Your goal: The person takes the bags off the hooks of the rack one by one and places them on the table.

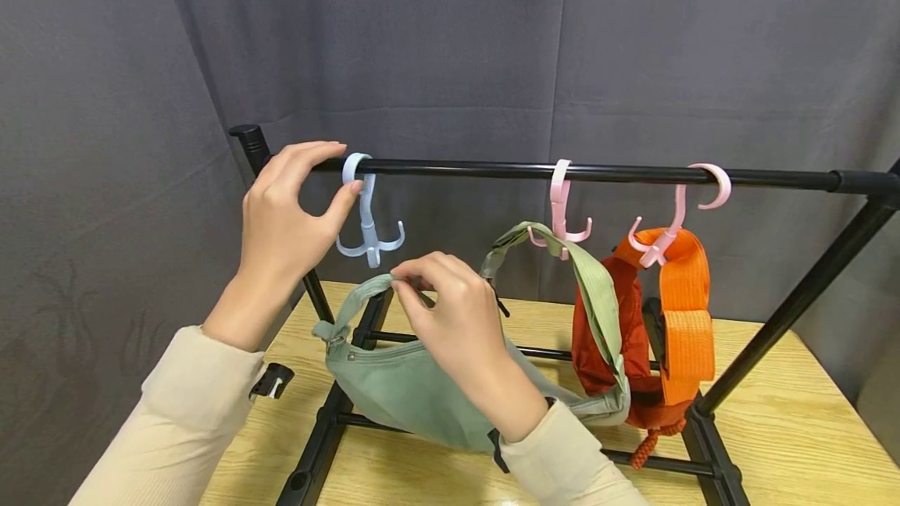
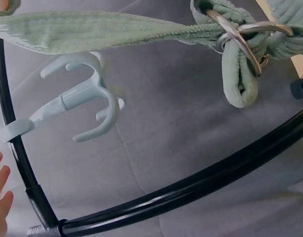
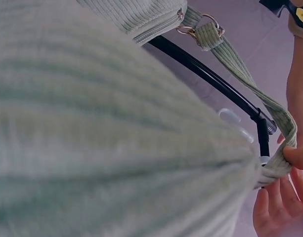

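Observation:
My right hand (image 1: 457,326) pinches the strap (image 1: 366,295) of a sage-green ribbed bag (image 1: 408,393). The bag hangs below that hand, partly covered by it. In the right wrist view, thumb and fingers hold the folded strap (image 3: 240,69), and the blurred bag fills much of the picture. A pale blue pronged hook (image 1: 368,221) hangs from the black rail (image 1: 457,169). My left hand (image 1: 281,217) is raised beside the hook, fingers extended near the rail and thumb close to its stem. The left wrist view shows the strap (image 2: 92,32) crossing beside the hook's prongs.
A pink hook (image 1: 560,205) carries a paler green strap (image 1: 594,287); whether it belongs to the same bag is unclear. Another pink hook (image 1: 668,229) bears an orange-red bag (image 1: 685,295). The black rack stands on a wooden table (image 1: 787,412) before a grey curtain (image 1: 450,45).

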`<state>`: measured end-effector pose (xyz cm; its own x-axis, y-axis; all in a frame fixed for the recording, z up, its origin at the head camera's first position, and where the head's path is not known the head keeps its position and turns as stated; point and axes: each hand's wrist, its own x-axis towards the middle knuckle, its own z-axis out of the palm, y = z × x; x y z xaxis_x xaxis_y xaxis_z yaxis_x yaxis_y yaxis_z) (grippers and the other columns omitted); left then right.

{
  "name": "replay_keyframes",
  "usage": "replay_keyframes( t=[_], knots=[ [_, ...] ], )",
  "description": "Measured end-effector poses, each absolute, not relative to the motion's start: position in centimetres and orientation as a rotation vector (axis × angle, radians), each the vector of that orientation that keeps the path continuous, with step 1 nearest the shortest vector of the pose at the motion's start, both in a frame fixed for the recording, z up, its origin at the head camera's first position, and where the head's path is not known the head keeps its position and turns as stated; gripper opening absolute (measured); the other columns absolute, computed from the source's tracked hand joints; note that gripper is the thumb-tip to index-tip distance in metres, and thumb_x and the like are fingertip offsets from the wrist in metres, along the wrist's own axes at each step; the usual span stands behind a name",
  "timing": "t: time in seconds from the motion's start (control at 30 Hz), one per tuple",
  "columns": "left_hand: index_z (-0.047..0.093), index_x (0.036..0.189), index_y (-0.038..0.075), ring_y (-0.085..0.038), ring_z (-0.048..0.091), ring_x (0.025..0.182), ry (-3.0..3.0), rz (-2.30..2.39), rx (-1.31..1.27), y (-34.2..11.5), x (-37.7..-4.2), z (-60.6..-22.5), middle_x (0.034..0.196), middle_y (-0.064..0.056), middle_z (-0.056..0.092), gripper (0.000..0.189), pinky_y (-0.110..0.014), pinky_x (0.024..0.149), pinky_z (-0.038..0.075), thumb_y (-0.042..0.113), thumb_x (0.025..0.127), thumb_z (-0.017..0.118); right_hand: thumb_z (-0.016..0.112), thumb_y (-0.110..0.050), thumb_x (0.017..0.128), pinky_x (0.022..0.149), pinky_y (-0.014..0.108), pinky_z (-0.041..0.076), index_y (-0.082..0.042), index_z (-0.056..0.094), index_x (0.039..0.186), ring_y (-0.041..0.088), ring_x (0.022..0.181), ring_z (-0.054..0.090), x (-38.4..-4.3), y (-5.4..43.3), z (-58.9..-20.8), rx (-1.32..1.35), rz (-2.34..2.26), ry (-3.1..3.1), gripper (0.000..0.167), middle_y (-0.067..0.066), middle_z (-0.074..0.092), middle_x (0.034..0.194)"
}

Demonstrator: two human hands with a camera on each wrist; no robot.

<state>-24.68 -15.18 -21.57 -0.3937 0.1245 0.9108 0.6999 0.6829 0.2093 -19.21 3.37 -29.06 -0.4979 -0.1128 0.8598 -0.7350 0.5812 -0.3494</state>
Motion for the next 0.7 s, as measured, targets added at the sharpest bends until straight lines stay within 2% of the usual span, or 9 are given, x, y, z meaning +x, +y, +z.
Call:
replay_keyframes(
  t=[0.4, 0.7],
  knots=[
    [0.072, 0.117, 0.008, -0.024, 0.063, 0.111, -1.864, -0.714, -0.672, -16.5, -22.2, -23.3, 0.115, -0.006, 0.070, 0.031, -0.039, 0.096, 0.047, 0.014, 0.087, 0.076, 0.076, -0.006, 0.085, 0.068, 0.022, 0.051, -0.014, 0.076, 0.089, 0.005, 0.076, 0.062, -19.4, 3.4, -29.5, 0.678, 0.932, -1.943, 0.009, -0.007, 0.069, 0.083],
    [0.074, 0.114, 0.009, -0.027, 0.065, 0.106, -1.879, -0.744, -0.664, -18.3, -20.8, -26.9, 0.111, -0.007, 0.071, 0.029, -0.033, 0.093, 0.046, 0.011, 0.085, 0.074, 0.076, -0.004, 0.084, 0.067, 0.022, 0.050, -0.014, 0.076, 0.088, 0.005, 0.075, 0.062, -19.6, 3.4, -29.7, 0.661, 0.952, -1.943, 0.011, -0.008, 0.069, 0.082]
  ],
)
